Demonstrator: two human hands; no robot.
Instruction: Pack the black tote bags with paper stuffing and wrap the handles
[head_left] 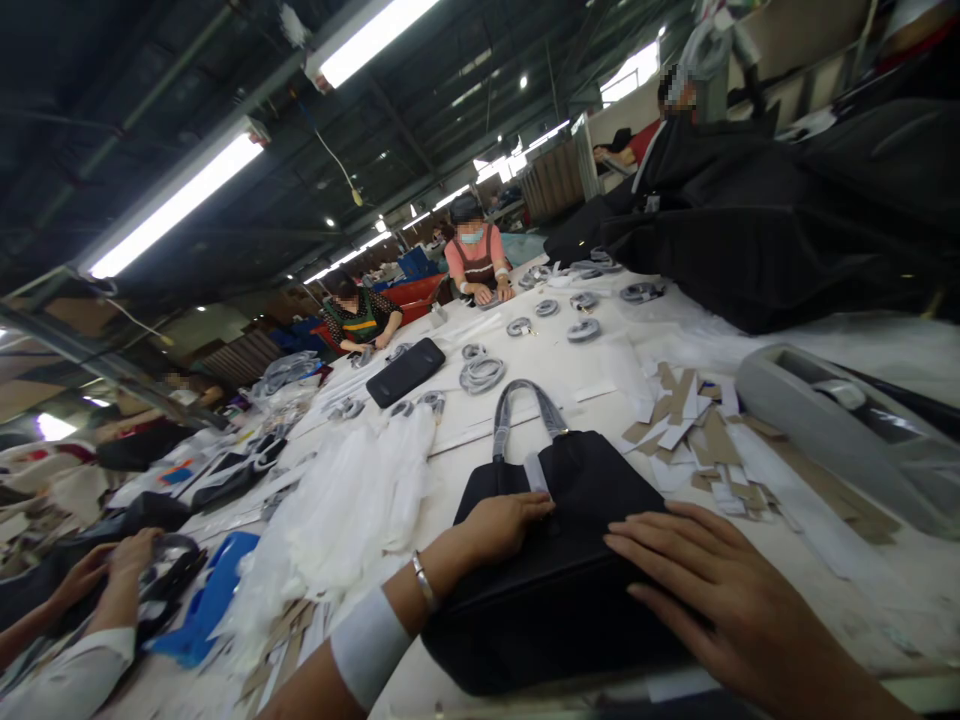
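A black handbag (570, 570) lies on the table in front of me, its base facing me. Its handle (517, 400), wrapped in clear film, stands up at the far side. A pale strip (537, 476) runs down the upper middle of the bag. My left hand (504, 525) rests on the bag with its fingers stretched to the right, their tips at the lower end of this strip. My right hand (697, 570) lies along the bag's right side, fingers extended and slightly apart. Both hands appear to hold nothing.
Left are white plastic sleeves (352, 500), a blue tape dispenser (206, 600) and a co-worker's hands (112, 565). Right are paper strips (697, 420) and a grey tape dispenser (847, 430). Beyond lie coiled straps (482, 375), a black pouch-like item (406, 372), and two seated co-workers.
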